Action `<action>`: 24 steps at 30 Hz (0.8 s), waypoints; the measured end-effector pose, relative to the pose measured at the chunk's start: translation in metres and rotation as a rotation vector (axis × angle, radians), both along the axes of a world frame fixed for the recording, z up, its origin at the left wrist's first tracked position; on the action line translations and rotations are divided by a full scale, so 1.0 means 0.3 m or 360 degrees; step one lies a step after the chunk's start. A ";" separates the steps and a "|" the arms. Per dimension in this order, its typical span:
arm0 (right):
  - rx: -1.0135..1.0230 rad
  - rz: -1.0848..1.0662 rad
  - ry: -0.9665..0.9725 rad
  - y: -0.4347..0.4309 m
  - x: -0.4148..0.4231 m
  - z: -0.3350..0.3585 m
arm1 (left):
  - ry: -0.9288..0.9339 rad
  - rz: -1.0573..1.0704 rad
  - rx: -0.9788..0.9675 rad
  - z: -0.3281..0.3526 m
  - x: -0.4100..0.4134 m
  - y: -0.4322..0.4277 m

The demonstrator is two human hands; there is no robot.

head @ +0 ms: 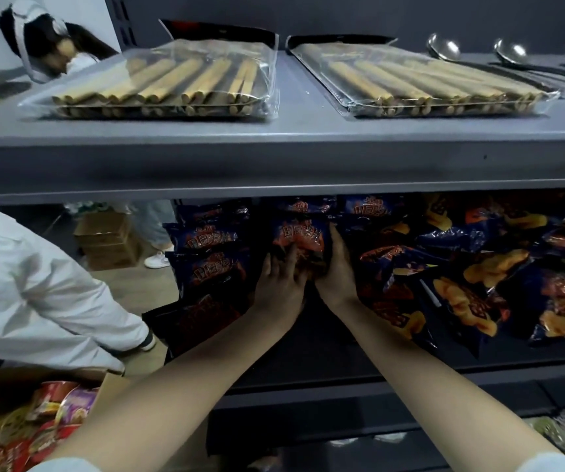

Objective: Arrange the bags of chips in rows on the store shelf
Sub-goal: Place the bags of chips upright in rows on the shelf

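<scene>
left hand, right hand, holding chip bag

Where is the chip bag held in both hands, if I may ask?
Head view, centre: the chip bag is at the lower shelf between left hand and right hand, tidy row to its left, loose pile right.
</scene>
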State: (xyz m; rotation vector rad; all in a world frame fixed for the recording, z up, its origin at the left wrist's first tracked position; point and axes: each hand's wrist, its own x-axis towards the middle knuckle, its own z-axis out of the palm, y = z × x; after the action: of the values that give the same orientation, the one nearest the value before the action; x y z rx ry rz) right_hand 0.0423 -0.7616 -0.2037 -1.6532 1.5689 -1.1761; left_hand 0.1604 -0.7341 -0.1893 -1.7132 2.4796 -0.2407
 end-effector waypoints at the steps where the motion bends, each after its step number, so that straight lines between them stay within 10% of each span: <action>1: 0.0024 0.0016 0.0071 -0.006 0.001 -0.004 | -0.0011 0.0004 0.0010 -0.004 -0.001 -0.001; 24: -0.0554 0.0129 0.0786 0.186 0.026 0.059 | -0.0029 -0.0051 -0.0143 0.046 0.072 0.090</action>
State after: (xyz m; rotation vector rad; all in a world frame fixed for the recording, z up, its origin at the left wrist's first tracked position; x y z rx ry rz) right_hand 0.0500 -0.7058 -0.1860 -2.3546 1.6189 -1.0973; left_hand 0.1821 -0.7071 -0.1756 -1.6971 2.5209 -0.3743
